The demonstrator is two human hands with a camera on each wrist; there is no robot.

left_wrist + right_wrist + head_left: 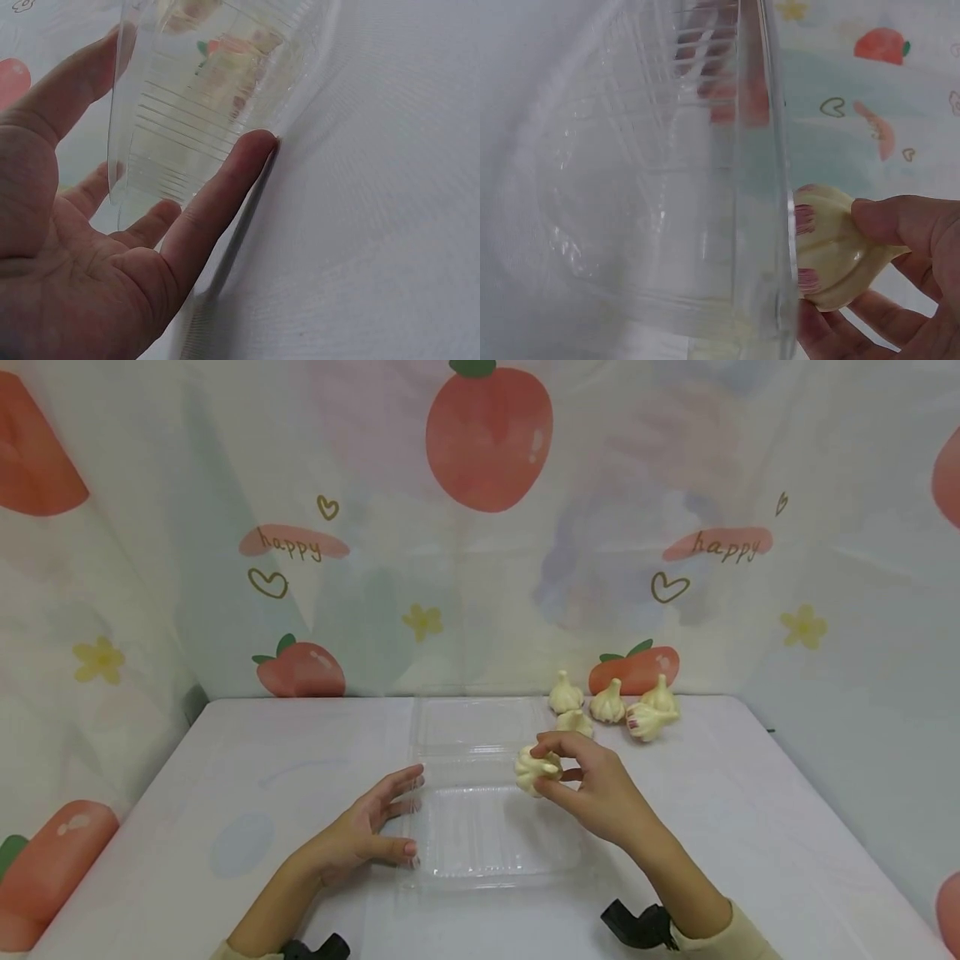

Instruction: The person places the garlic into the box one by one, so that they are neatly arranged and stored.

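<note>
A garlic bulb [529,770], pale cream with pinkish streaks at its base in the right wrist view, is pinched between the thumb and fingers of my right hand [592,785]. That hand is over the right side of a clear plastic clamshell box [480,872], whose lid [480,722] lies folded back away from me. At the box's left wall rests my left hand [367,827], fingers extended and spread. The left wrist view shows its fingertips right at the transparent wall [172,127]. The box's tray [645,225] has only bare ribbed plastic showing.
Several more garlic bulbs [607,702] stand in a cluster at the table's back right, one garlic bulb [574,722] close behind my right hand. A printed curtain [465,610] rises along the back edge of the white table [315,735].
</note>
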